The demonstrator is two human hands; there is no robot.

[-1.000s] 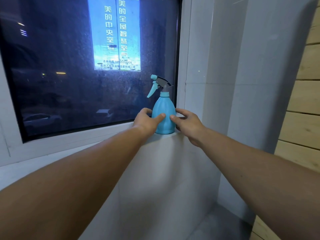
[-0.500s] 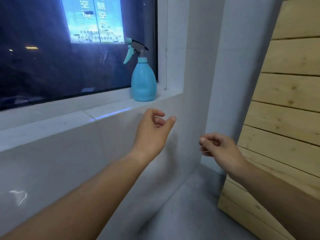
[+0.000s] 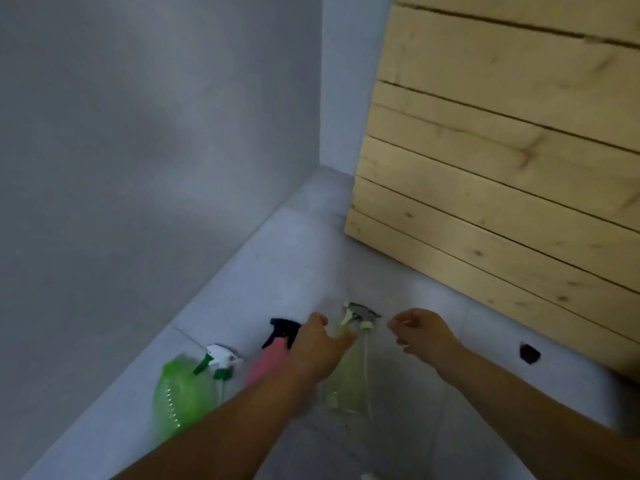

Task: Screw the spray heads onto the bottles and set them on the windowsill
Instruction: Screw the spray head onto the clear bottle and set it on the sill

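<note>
Floor [image 3: 284, 265]: pale grey tile, meeting a grey wall [image 3: 138, 150] on the left and a panel of horizontal wooden planks [image 3: 502, 168] on the right. The frame is motion-blurred, so we keep to what reads clearly.

Items on the floor, left to right:

1. Green spray bottle [image 3: 180, 393], translucent, beside the wall. A white-and-green spray head [image 3: 216, 358] shows at its upper right; we cannot tell whether it is screwed on.
2. Pink spray bottle [image 3: 265, 365] with a dark spray head [image 3: 282, 329] at its top, partly hidden behind our left forearm.
3. Pale yellow-green clear bottle [image 3: 346, 379], with a grey-and-white spray head [image 3: 360, 315] above it and a thin dip tube running down alongside; whether head and bottle are joined is not clear.
4. Small dark object [image 3: 529, 353] near the foot of the planks, well apart from the bottles; too small to identify.

Hands:

- Left hand [image 3: 320, 344]: reaches over the pink and clear bottles, fingers loosely spread and part open. It grips nothing we can make out; whether a fingertip touches the clear bottle we cannot tell.
- Right hand [image 3: 420, 332]: just right of the grey-and-white spray head, fingers loosely curled, empty, apart from that head.
</note>
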